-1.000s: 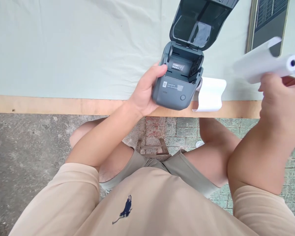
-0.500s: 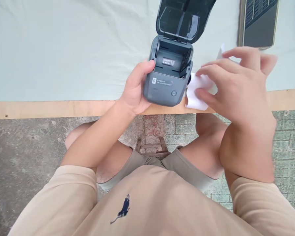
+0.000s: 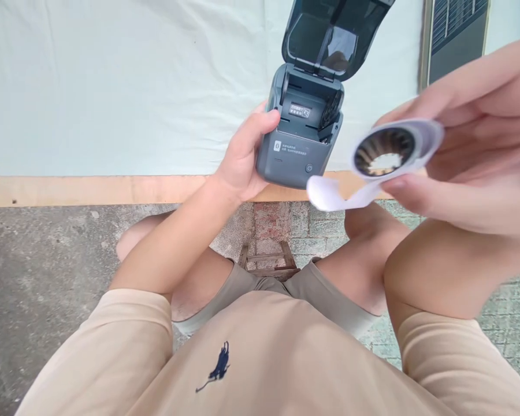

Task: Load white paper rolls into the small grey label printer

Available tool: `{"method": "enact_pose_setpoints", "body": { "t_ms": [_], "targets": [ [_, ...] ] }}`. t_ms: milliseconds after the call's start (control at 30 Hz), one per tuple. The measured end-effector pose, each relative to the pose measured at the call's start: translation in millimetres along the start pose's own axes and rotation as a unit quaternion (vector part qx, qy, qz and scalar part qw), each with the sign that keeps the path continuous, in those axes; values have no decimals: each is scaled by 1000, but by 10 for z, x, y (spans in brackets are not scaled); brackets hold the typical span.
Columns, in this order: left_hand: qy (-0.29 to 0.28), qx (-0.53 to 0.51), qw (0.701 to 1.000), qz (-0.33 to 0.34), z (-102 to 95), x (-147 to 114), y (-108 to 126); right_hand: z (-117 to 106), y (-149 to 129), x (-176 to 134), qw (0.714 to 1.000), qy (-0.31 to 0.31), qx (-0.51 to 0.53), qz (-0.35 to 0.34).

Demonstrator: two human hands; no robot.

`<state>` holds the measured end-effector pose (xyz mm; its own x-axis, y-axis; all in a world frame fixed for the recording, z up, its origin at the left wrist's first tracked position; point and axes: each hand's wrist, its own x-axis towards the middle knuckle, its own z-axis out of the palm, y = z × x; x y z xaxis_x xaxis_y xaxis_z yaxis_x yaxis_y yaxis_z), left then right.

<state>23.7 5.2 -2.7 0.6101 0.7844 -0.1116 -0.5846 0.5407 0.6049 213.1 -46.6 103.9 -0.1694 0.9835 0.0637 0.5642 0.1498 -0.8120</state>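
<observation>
My left hand (image 3: 245, 153) grips a dark grey label printer (image 3: 292, 153) by its left side, the thumb at the edge of the roll bay. The printer's tinted lid (image 3: 335, 40) stands raised, and a small printed sticker shows inside the bay, which has no roll in it. To the right of the printer, my right hand (image 3: 463, 138) pinches a white label roll (image 3: 429, 138) between thumb and fingers. The roll's dark, ridged core faces me. A loose curled strip hangs from it to the left, in front of the printer's lower right corner.
A pale cloth (image 3: 125, 86) covers the table, with a wooden edge (image 3: 91, 190) along the front. At the back right lies a dark phone-like device (image 3: 455, 52), partly behind my right hand. Below are my knees and a wooden stool (image 3: 266, 260).
My right hand has lifted the label roll up off the table and turned it so its core faces me. The printer has shifted slightly right in my left hand.
</observation>
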Motion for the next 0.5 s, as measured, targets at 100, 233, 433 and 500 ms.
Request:
{"method": "enact_pose_setpoints", "body": {
  "t_ms": [100,233,433,500],
  "targets": [
    [24,9,999,29,27,-23,-19,155,34,160,994,-62,-55,-67],
    [30,27,998,38,35,-43,-61,276,119,279,977,-17,-203,-58],
    [43,51,997,40,40,-51,-62,295,72,266,939,1,-342,-36],
    [41,62,996,44,49,-58,-55,317,69,283,927,-11,-374,-10]
  ]
}}
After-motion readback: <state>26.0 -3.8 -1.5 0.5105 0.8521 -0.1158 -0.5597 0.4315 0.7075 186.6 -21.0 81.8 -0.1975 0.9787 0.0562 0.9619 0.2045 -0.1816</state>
